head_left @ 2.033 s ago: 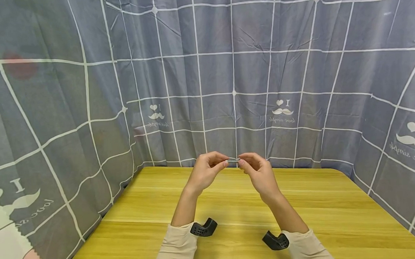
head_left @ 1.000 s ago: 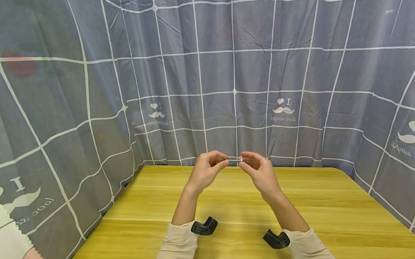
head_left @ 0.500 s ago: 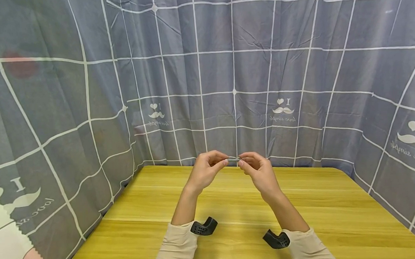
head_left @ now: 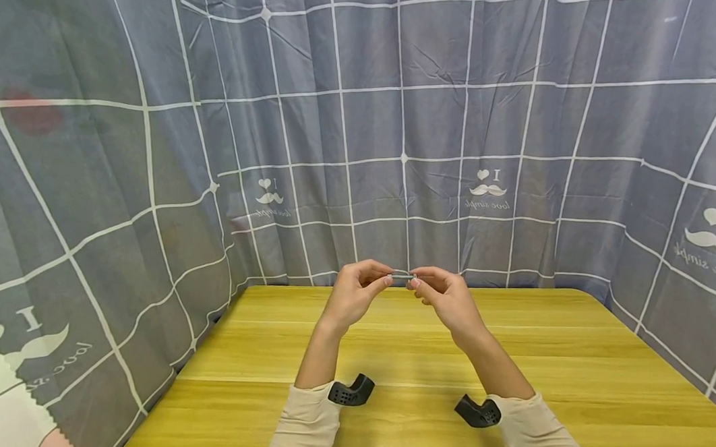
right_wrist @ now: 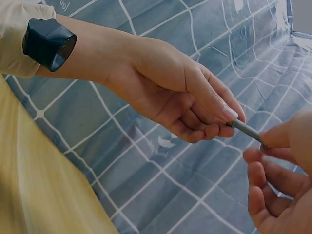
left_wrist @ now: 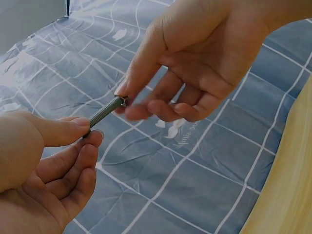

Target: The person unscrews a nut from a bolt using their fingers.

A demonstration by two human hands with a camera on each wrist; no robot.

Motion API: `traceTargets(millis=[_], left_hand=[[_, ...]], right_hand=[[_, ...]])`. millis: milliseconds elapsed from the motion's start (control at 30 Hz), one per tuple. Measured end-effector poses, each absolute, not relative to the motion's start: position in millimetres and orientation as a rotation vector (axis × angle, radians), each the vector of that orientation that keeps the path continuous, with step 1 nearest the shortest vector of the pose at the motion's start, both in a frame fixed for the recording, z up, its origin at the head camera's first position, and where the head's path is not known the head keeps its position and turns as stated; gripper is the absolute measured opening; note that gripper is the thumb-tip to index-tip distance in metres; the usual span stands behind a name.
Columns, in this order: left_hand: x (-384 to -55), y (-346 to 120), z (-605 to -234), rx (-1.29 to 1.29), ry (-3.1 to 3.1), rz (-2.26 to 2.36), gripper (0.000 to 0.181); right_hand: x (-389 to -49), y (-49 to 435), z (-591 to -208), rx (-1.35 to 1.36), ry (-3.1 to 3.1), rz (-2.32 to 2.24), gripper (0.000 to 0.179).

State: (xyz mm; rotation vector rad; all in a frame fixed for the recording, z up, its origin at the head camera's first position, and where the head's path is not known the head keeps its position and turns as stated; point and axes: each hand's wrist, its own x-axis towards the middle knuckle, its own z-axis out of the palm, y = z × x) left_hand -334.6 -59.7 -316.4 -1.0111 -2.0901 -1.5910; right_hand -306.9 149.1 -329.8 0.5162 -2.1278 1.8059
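Note:
A grey threaded bolt is held level between both hands above the table. My left hand pinches one end of it between thumb and index finger; that end is hidden by the fingertips. At the other end sits a small metal nut, partly covered by my right thumb. My right hand has its thumb and index fingertip at this nut, the index finger blurred in the left wrist view. In the right wrist view the bolt spans the short gap between the hands.
Below the hands lies a yellow wood-grain table. A grey curtain with white grid lines stands behind it and along both sides. Each wrist wears a black camera mount. A pale patterned cloth hangs at the lower left.
My right fingertips have parted, closed and shifted again around the nut end, uncovering and covering it. My left hand keeps its pinch and stays almost in place.

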Motion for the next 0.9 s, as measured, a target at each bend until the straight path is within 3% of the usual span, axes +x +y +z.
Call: traceTargets(millis=[900], left_hand=[[-331.1, -60.8, -313.2, -0.996, -2.088, -1.599, 0.016]], right_hand=[[-306.5, 146.1, -330.0, 0.542, -2.077, 1.809, 0.025]])
